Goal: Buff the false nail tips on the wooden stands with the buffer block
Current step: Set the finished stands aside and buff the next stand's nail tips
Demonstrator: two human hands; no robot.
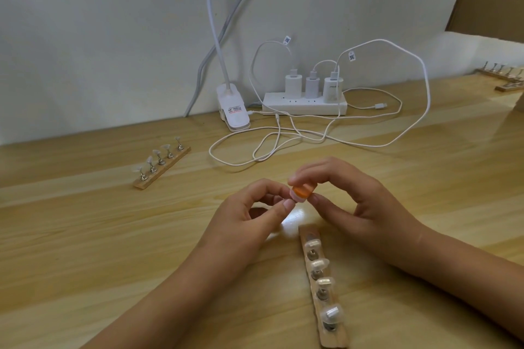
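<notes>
1. Buffer block [302,192], orange, sat at centre frame, pinched by the right hand [357,201] betw. thumb & fingertips, held up off the table [85,235].
2. Left hand [249,212] was closed in a thumb-index pinch on a pale piece [295,198] touching the block's lower-left face. Prob. a nail tip, but too small to confirm.
3. Key relation: near wooden stand [307,228] lay just below both hands, lower centre-right. Its long axis ran from under the hands down toward the bottom edge, slanting slightly right. Four nail tips [319,263] stood on it. The slot at its top end, closest to the hands, looked vacant. Both hands were near that end, the right a bit nearer.
4. Second stand [170,166] w/ five tips sat mid-left, well apart from the hands, axis diagonal toward upper right. Left hand was nearer to it.
5. Hidden/unclear: contact betw. block & piece was mostly covered by fingers. More stands [499,73] were cut off at the upper right edge. Whether any tip was already buffed, can't tell.
</notes>
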